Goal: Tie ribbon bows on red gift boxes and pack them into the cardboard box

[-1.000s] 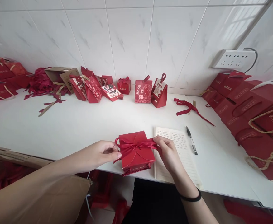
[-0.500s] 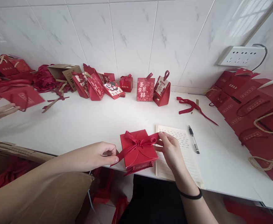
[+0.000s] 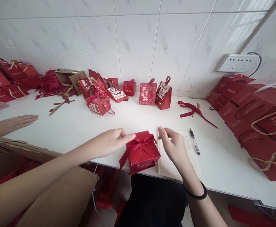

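A red gift box (image 3: 144, 154) with petal-shaped flaps sits at the table's near edge. A red ribbon bow (image 3: 141, 143) lies across its top, one tail hanging over the left side, and a red cord handle (image 3: 144, 167) shows along its front. My left hand (image 3: 115, 140) is at the box's upper left corner, fingers loosely curled, its tip over the box edge; I see nothing held in it. To the right of the box, over the notebook, my right hand (image 3: 172, 142) is loosely closed, apart from the bow, and nothing shows in its fingers.
A notebook (image 3: 171, 167) and a pen (image 3: 194, 141) lie at right. Red boxes (image 3: 147, 94) stand along the wall; a bowed box (image 3: 100, 105) is nearer. Stacked red bags (image 3: 242, 110) fill the right. A co-worker's hand (image 3: 12, 124) rests at left, above an open carton (image 3: 64, 186).
Both my hands have let go of the ribbon, and the bow now lies on the box. At left, a co-worker's hand has released a red box, which now stands on the table.
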A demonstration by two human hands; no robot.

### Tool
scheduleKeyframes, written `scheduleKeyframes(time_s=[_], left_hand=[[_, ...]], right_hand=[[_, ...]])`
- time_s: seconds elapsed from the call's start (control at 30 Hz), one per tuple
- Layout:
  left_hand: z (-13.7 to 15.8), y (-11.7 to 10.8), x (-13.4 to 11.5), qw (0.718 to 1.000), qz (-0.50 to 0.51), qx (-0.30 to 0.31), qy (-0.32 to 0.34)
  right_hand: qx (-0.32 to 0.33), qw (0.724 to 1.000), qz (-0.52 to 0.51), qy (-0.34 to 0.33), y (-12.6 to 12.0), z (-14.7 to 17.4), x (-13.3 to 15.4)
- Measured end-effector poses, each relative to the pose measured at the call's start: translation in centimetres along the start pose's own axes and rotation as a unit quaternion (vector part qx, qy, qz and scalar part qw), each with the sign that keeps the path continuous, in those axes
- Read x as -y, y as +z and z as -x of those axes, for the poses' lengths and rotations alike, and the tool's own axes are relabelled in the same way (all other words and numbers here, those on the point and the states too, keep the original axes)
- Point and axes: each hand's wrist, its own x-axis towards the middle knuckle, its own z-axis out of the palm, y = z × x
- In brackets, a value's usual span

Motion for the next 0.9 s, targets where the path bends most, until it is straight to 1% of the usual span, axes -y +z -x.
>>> scheduleKeyframes(time_s=[0.1, 0.13, 0.2, 0.3, 0.37, 0.47, 0.57, 0.63, 0.7, 0.77, 0.83, 0.9], left_hand=[[-0.8, 1.5, -0.3, 0.999, 0.038, -0.027, 0.027], [-1.0, 1.9, -0.2, 0.997, 0.052, -0.035, 0.036], [-1.2, 2.5, -0.1, 0.995, 0.078, -0.045, 0.052], [-1.0, 3.0, -0.1, 0.988, 0.12, -0.072, 0.063], [-0.7, 3.4, -0.2, 0.982, 0.154, -0.091, 0.06], [-0.3, 4.0, -0.2, 0.974, 0.196, -0.107, 0.047], [-0.5, 4.3, 0.0, 0.963, 0.246, -0.107, 0.021], [-0.8, 4.3, 0.1, 0.956, 0.277, -0.101, -0.001], [-1.1, 4.2, 0.2, 0.955, 0.282, -0.09, -0.007], [-1.3, 3.9, 0.0, 0.963, 0.257, -0.08, 0.009], [-1.3, 3.7, -0.3, 0.97, 0.226, -0.081, 0.033], [-1.2, 3.7, -0.4, 0.973, 0.209, -0.084, 0.047]], right_hand=[[0.103, 0.992, 0.072, 0.012, 0.4, -1.1, 1.1], [0.124, 0.989, 0.081, 0.015, 0.5, -1.4, 1.3], [0.142, 0.986, 0.084, 0.007, 0.6, -1.7, 1.5], [0.12, 0.991, 0.053, -0.011, 0.4, -1.0, 1.3], [0.103, 0.995, 0.005, 0.018, 0.1, 0.1, 0.9], [0.093, 0.989, -0.094, 0.072, -0.1, 1.9, 0.4], [0.068, 0.982, -0.162, 0.07, 0.2, 3.1, -0.1], [0.042, 0.982, -0.168, 0.07, 0.5, 3.3, -0.3], [0.034, 0.986, -0.142, 0.085, 0.5, 3.3, -0.5], [0.051, 0.989, -0.099, 0.095, 0.5, 3.1, -0.6], [0.067, 0.992, -0.071, 0.081, 0.4, 2.9, -0.7], [0.074, 0.992, -0.083, 0.064, 0.4, 2.8, -0.9]])
